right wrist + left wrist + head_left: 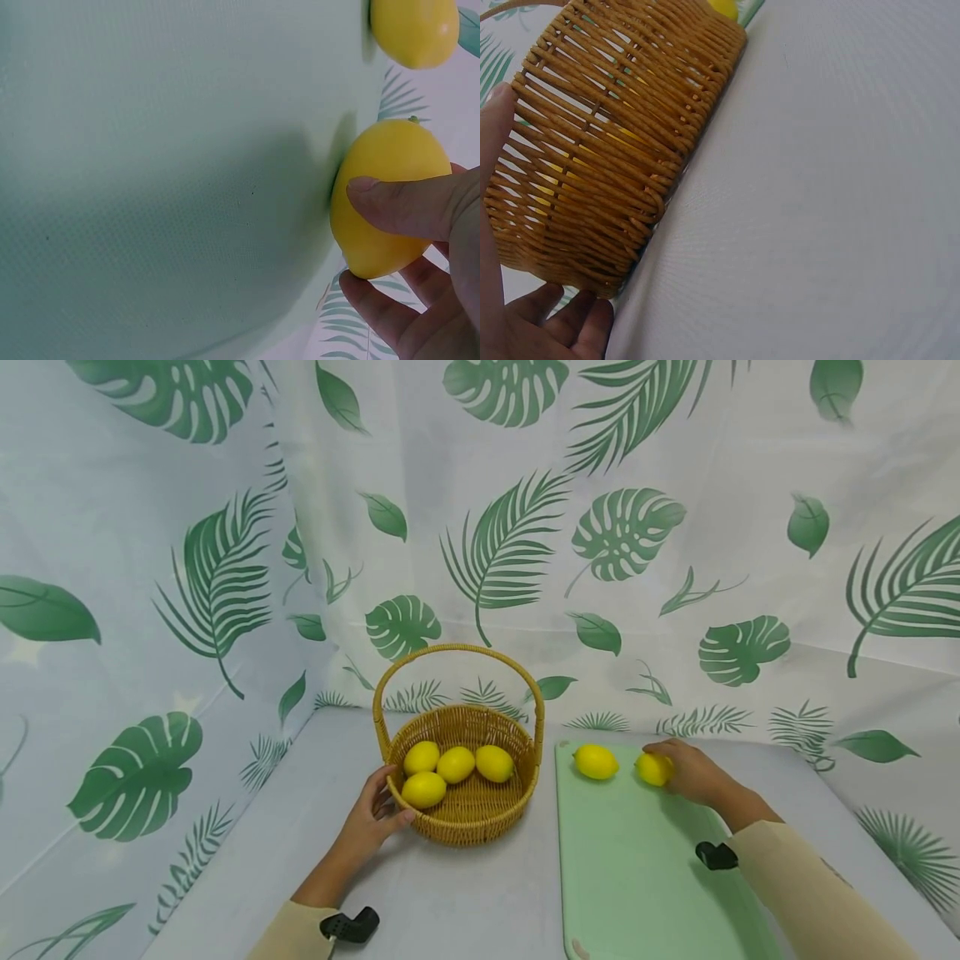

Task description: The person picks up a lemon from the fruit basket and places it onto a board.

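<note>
A round wicker basket [468, 827] with a tall arched handle stands on the table, several yellow lemons [456, 766] lying inside it. My left hand [370, 817] grips the basket's left side, thumb near the front rim and fingers around the outer wall; the left wrist view shows the woven side [607, 142] between thumb and fingers. At the far end of the green cutting board [637, 860], my right hand [693, 772] holds a lemon [390, 202] between thumb and fingers, close against the board. Just left of it another lemon [596, 762] lies on the board.
A white table surface [480, 902] runs between the basket and the board. Behind and to the left hang white cloth walls [517, 685] printed with green leaves, close beyond the basket and the board's far edge.
</note>
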Demonstrator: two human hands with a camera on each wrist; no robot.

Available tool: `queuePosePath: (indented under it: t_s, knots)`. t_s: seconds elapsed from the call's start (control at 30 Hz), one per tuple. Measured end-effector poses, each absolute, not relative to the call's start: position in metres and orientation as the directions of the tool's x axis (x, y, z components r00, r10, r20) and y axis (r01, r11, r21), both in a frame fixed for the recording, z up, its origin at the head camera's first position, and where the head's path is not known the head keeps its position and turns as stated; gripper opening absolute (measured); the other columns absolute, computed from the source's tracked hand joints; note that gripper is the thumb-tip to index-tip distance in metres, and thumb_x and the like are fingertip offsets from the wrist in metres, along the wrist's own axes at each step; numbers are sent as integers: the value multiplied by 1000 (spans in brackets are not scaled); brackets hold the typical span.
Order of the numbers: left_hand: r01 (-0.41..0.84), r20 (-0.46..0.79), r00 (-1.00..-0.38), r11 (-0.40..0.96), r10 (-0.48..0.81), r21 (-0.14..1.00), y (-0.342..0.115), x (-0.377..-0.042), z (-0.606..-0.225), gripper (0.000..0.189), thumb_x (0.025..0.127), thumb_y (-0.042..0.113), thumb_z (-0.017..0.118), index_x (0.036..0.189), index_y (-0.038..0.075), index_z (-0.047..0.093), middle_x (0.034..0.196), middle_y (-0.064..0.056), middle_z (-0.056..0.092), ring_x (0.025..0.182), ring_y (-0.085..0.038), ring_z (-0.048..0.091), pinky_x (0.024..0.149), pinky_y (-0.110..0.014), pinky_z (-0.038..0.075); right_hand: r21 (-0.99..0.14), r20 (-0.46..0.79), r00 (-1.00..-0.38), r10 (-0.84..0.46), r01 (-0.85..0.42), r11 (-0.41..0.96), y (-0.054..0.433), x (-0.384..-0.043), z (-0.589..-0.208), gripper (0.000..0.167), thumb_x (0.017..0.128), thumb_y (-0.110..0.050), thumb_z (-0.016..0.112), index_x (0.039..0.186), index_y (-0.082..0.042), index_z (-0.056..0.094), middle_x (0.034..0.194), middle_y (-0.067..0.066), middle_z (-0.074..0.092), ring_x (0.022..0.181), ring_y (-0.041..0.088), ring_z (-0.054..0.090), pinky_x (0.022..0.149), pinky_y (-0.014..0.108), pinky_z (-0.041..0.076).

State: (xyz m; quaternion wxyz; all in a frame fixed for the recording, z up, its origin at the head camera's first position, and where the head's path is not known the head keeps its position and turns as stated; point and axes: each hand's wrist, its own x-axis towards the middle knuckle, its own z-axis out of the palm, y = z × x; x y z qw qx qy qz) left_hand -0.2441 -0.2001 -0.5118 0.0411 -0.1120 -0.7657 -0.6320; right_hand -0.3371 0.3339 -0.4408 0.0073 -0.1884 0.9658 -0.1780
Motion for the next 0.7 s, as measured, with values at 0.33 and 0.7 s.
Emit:
queuePosePath:
  t_s: [0.33, 0.7]
  knots:
    - [254, 234, -963, 169, 133, 952, -200, -243, -511, 81, 87, 15, 75, 152, 14, 26, 153, -19, 29, 134, -37, 38, 109, -54, 32, -334, 43, -931, -363, -356, 873, 334, -339, -441, 61, 72, 9, 75, 130, 3, 57, 130, 28, 50, 113, 46, 47, 99, 67, 35]
    - [246, 226, -965, 158, 136, 956, -200, -242, -511, 82, 87, 15, 76, 152, 15, 26, 153, -18, 28, 136, -36, 36, 110, -54, 31, -305, 49, -930, -365, -362, 881, 335, -346, -441, 62, 69, 11, 77, 128, -1, 61, 131, 25, 52, 118, 48, 44, 101, 68, 32]
